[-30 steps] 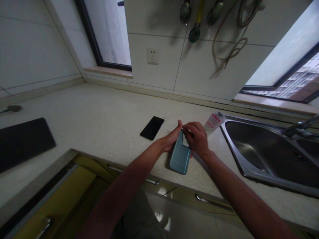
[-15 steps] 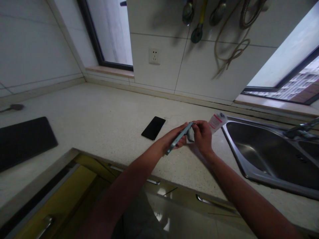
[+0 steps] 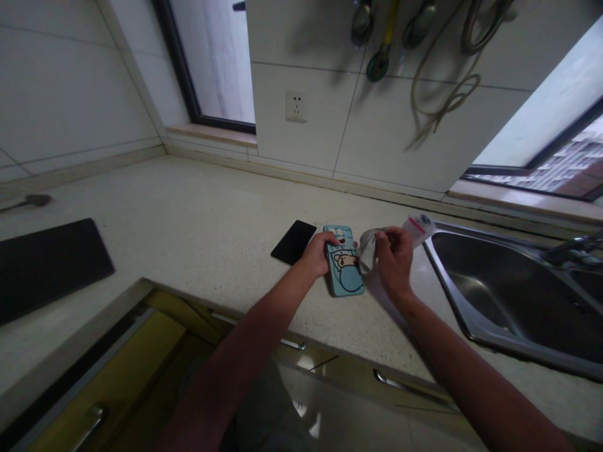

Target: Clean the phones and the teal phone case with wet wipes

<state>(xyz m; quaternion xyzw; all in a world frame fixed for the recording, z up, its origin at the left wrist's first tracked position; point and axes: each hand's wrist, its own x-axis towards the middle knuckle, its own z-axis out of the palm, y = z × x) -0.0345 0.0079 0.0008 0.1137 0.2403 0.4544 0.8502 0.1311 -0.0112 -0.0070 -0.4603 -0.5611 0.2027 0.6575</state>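
Note:
A teal phone case (image 3: 343,267) with a cartoon print lies flat on the speckled countertop (image 3: 198,220). My left hand (image 3: 316,253) grips its left edge, fingers curled over it. My right hand (image 3: 394,258) is closed on a small crumpled grey wipe (image 3: 367,246), held just right of the case. A black phone (image 3: 294,242) lies screen up on the counter, just left of my left hand.
A white tube with a red label (image 3: 417,226) lies by the steel sink (image 3: 509,295) at right, with a faucet (image 3: 572,248). A black mat (image 3: 44,263) sits far left. Utensils and a hose hang on the tiled wall above a socket (image 3: 296,105).
The case went from its plain side up, through standing on edge, to lying printed side up. My right hand came off it, holding the wipe.

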